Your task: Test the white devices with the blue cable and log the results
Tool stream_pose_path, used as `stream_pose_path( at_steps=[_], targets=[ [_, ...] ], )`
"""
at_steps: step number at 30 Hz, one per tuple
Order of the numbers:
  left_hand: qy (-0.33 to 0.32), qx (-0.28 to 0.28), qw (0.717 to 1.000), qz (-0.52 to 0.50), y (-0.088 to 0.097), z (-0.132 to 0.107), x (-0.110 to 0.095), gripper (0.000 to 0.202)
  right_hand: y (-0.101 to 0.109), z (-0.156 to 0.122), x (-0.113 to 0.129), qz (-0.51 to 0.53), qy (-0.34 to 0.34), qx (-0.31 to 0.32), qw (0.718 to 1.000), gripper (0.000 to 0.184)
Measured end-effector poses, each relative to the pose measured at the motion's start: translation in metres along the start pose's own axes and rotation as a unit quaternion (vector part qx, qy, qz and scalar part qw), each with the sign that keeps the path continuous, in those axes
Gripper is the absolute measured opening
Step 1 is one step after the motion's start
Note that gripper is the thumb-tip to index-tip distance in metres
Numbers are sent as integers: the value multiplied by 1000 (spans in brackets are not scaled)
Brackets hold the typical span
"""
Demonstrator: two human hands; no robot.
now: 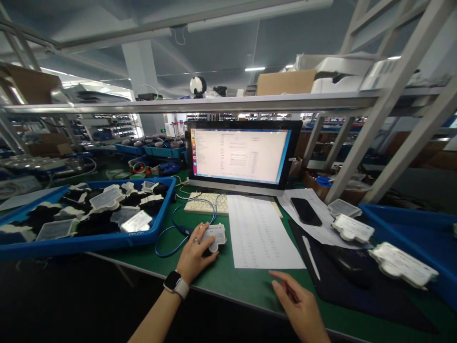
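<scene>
My left hand [196, 250], with a watch on its wrist, rests over a small white labelled electronic module [218, 234] on the green bench, its fingers closed about the module's left side. A blue cable [174, 224] loops beside that hand, and its plug end lies by the fingers. My right hand [294, 300] is over the front edge of the bench, fingers slightly curled and apart, with nothing in it. Just beyond it lies a printed sheet of paper [266, 238], partly covering a cream keyboard [205, 204].
A lit monitor [241, 155] stands behind the keyboard. At left, a blue tray [107, 244] holds several similar modules. On the right are a phone [306, 211], a white pen [311, 257], a black mouse [346, 267], more modules [402, 264] and another blue tray [410, 224]. A shelf [228, 102] crosses above.
</scene>
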State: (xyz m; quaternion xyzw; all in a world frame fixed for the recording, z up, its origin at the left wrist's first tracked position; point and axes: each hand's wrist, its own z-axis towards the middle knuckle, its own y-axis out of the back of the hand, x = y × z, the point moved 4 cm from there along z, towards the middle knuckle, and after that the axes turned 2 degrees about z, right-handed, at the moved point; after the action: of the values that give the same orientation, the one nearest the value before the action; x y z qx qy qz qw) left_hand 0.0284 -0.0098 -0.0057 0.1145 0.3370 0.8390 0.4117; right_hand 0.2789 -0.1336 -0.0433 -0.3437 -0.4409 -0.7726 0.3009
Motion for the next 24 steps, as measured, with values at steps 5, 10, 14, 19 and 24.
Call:
stream_pose_path(
  at_steps=[5,10,14,19,24],
  targets=[
    [6,4,1000,6,-1,-1,-2,30,-7,-3,-1,-64,38,36,997,41],
    [9,12,1000,7,-2,-1,-2,29,-10,-5,-5,-68,41,32,996,47],
    [9,11,1000,6,-2,-2,-1,29,-11,-4,-6,-82,45,34,995,46],
    [10,6,1000,2,-3,-2,-2,30,-9,-3,-2,-88,54,39,994,46],
    [11,4,1000,-7,-2,-2,-2,32,-8,-3,2,-90,62,42,993,46]
  ],
)
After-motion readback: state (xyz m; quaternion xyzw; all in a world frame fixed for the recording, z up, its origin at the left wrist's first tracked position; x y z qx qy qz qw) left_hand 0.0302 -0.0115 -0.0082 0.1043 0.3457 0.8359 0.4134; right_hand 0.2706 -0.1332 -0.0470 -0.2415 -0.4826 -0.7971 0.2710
